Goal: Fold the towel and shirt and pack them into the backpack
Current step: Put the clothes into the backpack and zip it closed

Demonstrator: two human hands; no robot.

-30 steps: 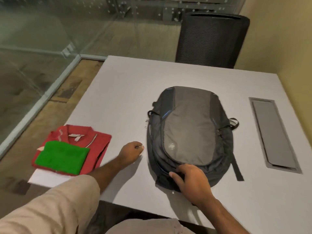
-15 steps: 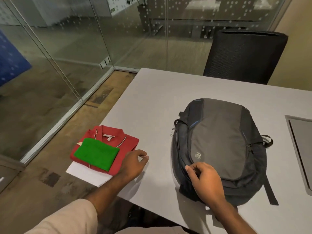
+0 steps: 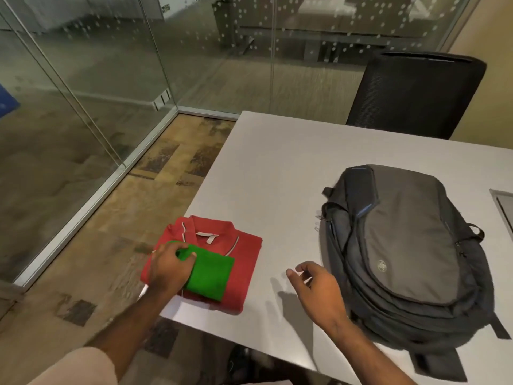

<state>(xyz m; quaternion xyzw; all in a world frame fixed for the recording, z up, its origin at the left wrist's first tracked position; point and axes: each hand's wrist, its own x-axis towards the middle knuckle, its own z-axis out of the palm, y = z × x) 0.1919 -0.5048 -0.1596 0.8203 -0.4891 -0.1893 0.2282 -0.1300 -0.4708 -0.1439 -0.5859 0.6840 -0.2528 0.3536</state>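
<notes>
A folded red shirt (image 3: 244, 262) lies at the table's near left corner with its collar facing away from me. On top of it rests a folded green towel (image 3: 211, 275). My left hand (image 3: 169, 269) is on the towel's left end, fingers curled around its far corner. A grey and black backpack (image 3: 405, 254) lies flat on the table to the right, its zips looking shut. My right hand (image 3: 313, 284) hovers above the table between the shirt and the backpack, fingers loosely apart and holding nothing.
The white table (image 3: 277, 173) ends just left of the shirt, with floor and a glass wall (image 3: 83, 79) beyond. A black mesh chair (image 3: 413, 93) stands at the far side. A grey cable hatch (image 3: 503, 207) is set into the table at the right edge.
My left hand moved left from the bare table onto the green towel and closed on its corner. My right hand left the backpack's lower front and now hangs over the table. The view swung left.
</notes>
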